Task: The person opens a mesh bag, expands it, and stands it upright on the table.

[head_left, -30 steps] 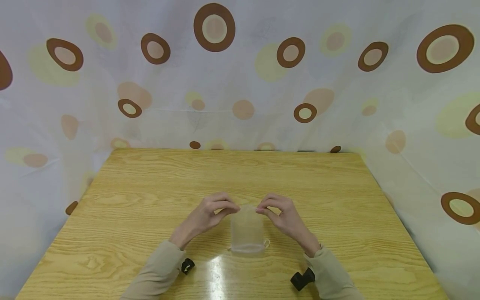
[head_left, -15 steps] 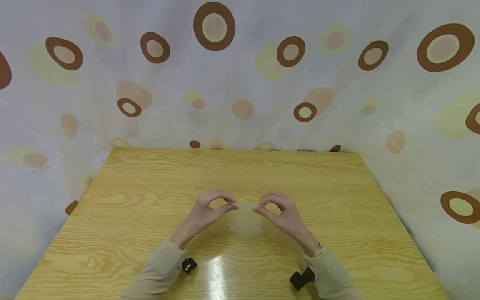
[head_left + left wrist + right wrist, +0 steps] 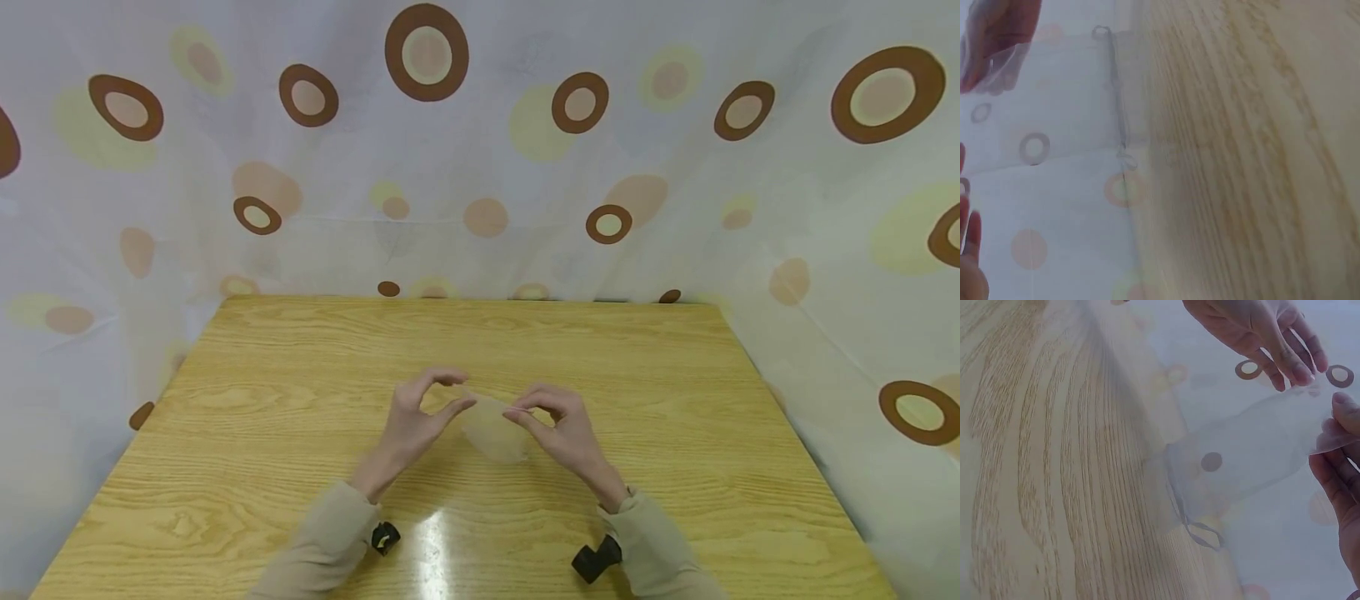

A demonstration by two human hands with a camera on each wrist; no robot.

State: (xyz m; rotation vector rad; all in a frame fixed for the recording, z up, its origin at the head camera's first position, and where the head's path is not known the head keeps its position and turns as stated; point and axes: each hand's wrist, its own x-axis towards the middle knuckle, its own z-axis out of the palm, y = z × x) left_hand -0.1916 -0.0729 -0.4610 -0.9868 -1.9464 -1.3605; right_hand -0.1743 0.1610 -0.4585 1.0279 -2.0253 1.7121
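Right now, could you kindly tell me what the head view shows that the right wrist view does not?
Only head: beige fabric sleeves and small black devices beside them.
Only right wrist, clearly: the thin grey drawstring loop on the sheer whitish pouch.
Both: that pouch, the right hand pinching it, the left hand, the yellowish wood-grain table, the white brown-ringed curtain.

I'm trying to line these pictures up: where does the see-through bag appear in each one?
Head: the see-through bag is just below centre, between the left hand and right hand.
Left wrist: upper left part of the picture.
Right wrist: from about the middle toward the right edge.
Shared landmark: the wood-grain table, visible in all three.
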